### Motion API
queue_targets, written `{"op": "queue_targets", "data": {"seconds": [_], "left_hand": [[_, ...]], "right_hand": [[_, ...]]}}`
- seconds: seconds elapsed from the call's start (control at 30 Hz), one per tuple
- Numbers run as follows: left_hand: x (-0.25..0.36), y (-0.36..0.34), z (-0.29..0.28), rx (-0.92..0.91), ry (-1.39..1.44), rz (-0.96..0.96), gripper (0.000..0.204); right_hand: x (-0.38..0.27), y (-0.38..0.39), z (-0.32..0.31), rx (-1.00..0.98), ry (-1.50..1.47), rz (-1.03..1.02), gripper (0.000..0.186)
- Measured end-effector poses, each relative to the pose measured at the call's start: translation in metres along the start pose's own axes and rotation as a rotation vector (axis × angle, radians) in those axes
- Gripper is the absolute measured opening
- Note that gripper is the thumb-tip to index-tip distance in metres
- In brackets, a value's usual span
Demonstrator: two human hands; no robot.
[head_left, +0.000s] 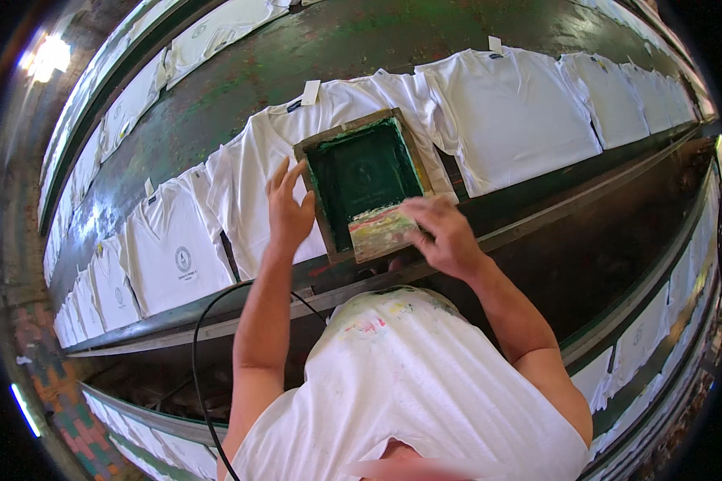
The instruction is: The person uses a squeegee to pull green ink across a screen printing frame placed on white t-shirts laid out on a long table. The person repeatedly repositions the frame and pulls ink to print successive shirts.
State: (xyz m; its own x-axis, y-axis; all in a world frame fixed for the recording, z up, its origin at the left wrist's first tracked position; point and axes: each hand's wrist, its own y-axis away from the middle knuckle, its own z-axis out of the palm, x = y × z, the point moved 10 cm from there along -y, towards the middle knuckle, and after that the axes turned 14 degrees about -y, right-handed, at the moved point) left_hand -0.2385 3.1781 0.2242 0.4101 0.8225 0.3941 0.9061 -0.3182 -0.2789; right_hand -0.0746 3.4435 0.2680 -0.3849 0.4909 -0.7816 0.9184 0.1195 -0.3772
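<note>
A wooden-framed printing screen [304,157] with dark green mesh lies on a white T-shirt [253,172] spread on the long table. A paint-stained squeegee [377,237] rests at the screen's near end. Beside the screen's left rail is my left hand [290,210], its fingers spread and holding nothing; I cannot tell whether the thumb touches the wood. My right hand [445,234] hovers by the right end of the squeegee, fingers loosely bent and apart, with nothing seen in its grasp. The shirt's middle is hidden under the screen.
To the left, a white V-neck T-shirt [176,248] bears a round dark print. On the right lies a plain white T-shirt [509,112]. A wooden rail [529,224] runs along the near table edge. A black cable [196,353] loops beside my left arm.
</note>
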Motion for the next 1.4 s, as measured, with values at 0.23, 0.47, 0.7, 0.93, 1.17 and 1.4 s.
{"op": "queue_targets", "data": {"seconds": [0.23,0.47,0.7,0.93,1.17,1.4], "left_hand": [[0.017,-0.067,0.012,-0.451,-0.44,0.235,0.107],[0.023,-0.077,0.013,-0.573,-0.485,0.188,0.095],[0.025,-0.076,0.01,-0.58,-0.511,0.158,0.087],[0.021,-0.078,0.017,-0.55,-0.529,0.1,0.088],[0.019,-0.077,0.017,-0.532,-0.499,0.095,0.1],[0.02,-0.075,0.018,-0.556,-0.441,0.055,0.114]], "right_hand": [[-0.036,-0.021,0.051,-0.36,0.354,-0.081,0.044],[-0.021,-0.052,0.056,-0.418,0.297,-0.031,0.038],[0.02,-0.11,0.047,-0.443,0.208,0.057,0.033],[0.044,-0.169,0.043,-0.261,0.239,-0.11,0.04],[0.02,-0.119,0.048,-0.355,0.25,-0.242,0.042],[-0.01,-0.046,0.044,-0.442,0.166,-0.346,0.041]]}}
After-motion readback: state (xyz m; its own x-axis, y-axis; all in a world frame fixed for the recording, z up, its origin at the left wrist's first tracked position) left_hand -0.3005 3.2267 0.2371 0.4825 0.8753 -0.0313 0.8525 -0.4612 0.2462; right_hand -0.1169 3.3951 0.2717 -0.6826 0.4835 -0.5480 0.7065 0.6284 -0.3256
